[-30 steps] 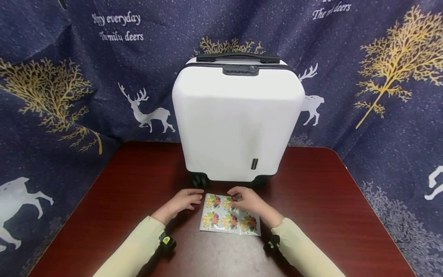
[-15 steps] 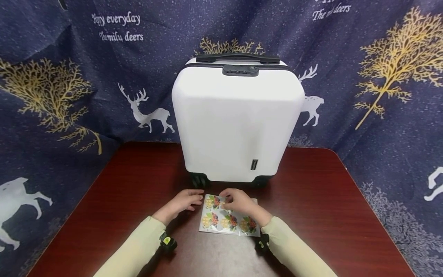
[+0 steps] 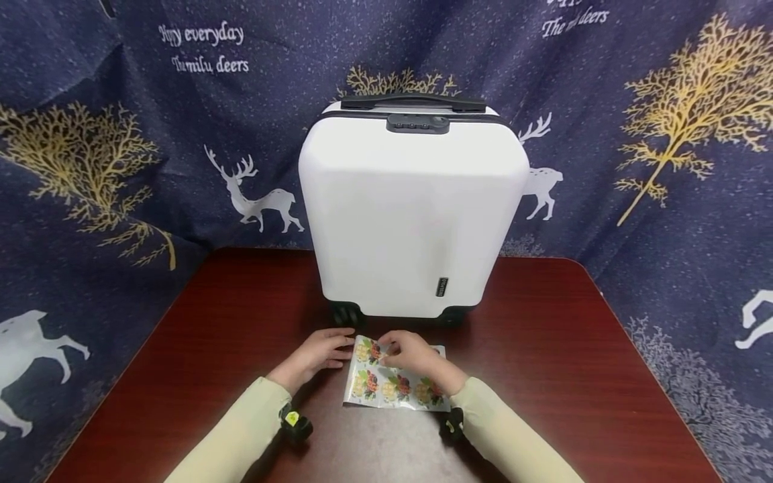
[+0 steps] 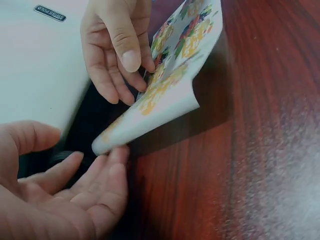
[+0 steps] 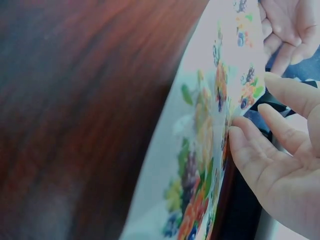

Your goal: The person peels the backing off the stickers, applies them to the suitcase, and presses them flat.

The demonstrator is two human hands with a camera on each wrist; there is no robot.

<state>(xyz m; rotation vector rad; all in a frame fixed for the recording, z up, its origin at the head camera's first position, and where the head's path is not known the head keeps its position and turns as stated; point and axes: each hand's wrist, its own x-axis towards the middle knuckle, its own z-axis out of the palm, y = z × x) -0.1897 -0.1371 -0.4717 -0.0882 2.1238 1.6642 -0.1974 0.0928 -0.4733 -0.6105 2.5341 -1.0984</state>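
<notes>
A glossy white sheet (image 3: 379,397) printed with repeated fruit pictures lies on the table in front of the suitcase. In the left wrist view the sheet (image 4: 165,107) bends, and its near end stands off the tabletop. My left hand (image 3: 320,351) is at its left edge; in the left wrist view the relaxed fingers of that hand (image 4: 75,195) touch the sheet's end from below. Over the sheet's back part reaches my right hand (image 3: 413,353). In the right wrist view its fingertips (image 5: 239,131) rest against the printed face, the thumb apart.
A white hard-shell suitcase (image 3: 413,228) with a black handle and lock stands upright just behind the hands. The dark red wooden table (image 3: 543,382) extends to both sides. A blue deer-print cloth (image 3: 253,114) hangs behind it.
My right hand has slid left across the sheet, uncovering more of its right side. The sheet has shifted slightly left and its left edge has bent. My left hand has barely moved.
</notes>
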